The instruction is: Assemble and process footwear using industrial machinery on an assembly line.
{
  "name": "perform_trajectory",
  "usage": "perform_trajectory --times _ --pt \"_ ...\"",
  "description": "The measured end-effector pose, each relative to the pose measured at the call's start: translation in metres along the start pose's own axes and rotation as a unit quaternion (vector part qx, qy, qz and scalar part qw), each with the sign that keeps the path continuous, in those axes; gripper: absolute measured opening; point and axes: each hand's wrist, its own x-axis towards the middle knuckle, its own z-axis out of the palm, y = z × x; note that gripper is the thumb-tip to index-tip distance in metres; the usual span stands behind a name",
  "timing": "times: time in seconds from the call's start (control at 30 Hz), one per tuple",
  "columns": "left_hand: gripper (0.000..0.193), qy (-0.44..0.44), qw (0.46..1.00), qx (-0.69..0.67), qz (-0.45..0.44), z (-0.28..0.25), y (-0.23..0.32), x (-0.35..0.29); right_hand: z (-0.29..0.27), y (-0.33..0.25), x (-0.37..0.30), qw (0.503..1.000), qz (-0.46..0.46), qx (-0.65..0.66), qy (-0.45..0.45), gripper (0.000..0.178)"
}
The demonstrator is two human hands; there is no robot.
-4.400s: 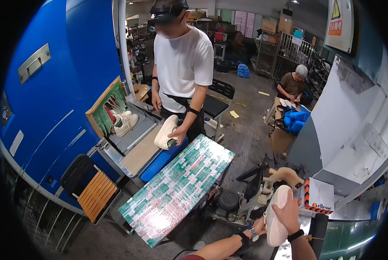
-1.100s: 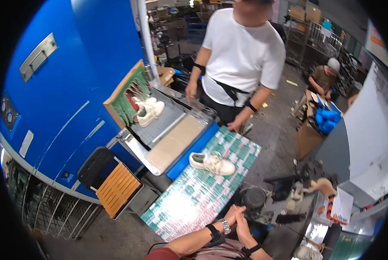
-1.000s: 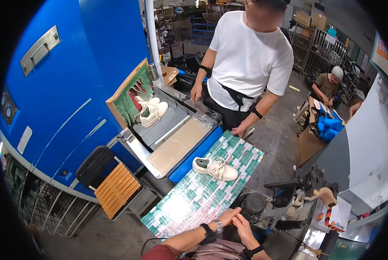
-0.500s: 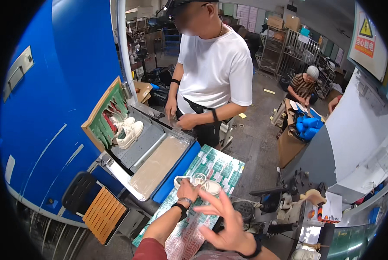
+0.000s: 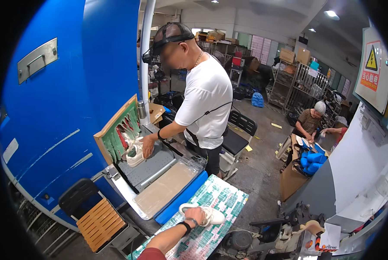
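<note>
My left hand [image 5: 195, 215] grips a cream lace-up shoe [image 5: 215, 217] around its opening, with the fingers partly hidden against the upper. The shoe lies on its sole with the toe pointing right. Beneath it is a board [image 5: 222, 195] covered in green-and-white printed sheeting. My right hand is out of view. Beyond the board, a co-worker's hand [image 5: 148, 146] touches another cream shoe [image 5: 134, 157] on the grey perforated bed [image 5: 152, 167], in front of a green flap curtain [image 5: 115, 143].
A blue-edged ledge with a brown pad [image 5: 170, 187] adjoins the board. On the left stands a chair with a slatted wooden seat [image 5: 99, 221]. Dark machinery [image 5: 241, 240] sits to the right, and the co-worker [image 5: 209, 99] stands across from me. Two people work at a far table.
My right hand has left the view. My left hand remains on the shoe. The co-worker has turned left and reached onto the perforated bed. The view has shifted upward.
</note>
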Motion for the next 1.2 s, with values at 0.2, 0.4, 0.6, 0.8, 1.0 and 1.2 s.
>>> perform_trajectory --times 0.2,0.4,0.6,0.8,1.0,1.2 --pt "0.03 -0.064 0.986 -0.042 0.149 -0.025 0.049 -0.078 -0.014 -0.001 -0.01 0.954 0.208 0.206 0.063 0.053" --pt "0.036 -0.061 0.855 -0.334 0.391 -0.093 0.176 -0.168 -0.019 -0.053 -0.008 0.84 0.173 0.507 -0.083 0.065" --pt "0.024 -0.119 0.762 -0.329 0.545 -0.1 0.256 -0.225 -0.089 -0.048 -0.044 0.902 0.07 0.42 -0.064 0.069" --pt "0.027 -0.208 0.835 -0.313 0.402 -0.008 0.302 -0.281 -0.176 -0.012 -0.132 0.91 0.056 0.405 0.071 0.073" --pt "0.028 -0.362 0.822 -0.425 0.116 0.069 0.345 -0.339 -0.243 -0.004 -0.122 0.917 -0.062 0.357 0.169 0.083" --pt "0.026 -0.219 0.839 -0.476 0.143 0.12 0.382 -0.31 -0.282 -0.04 -0.086 0.952 -0.178 0.117 0.218 0.084"
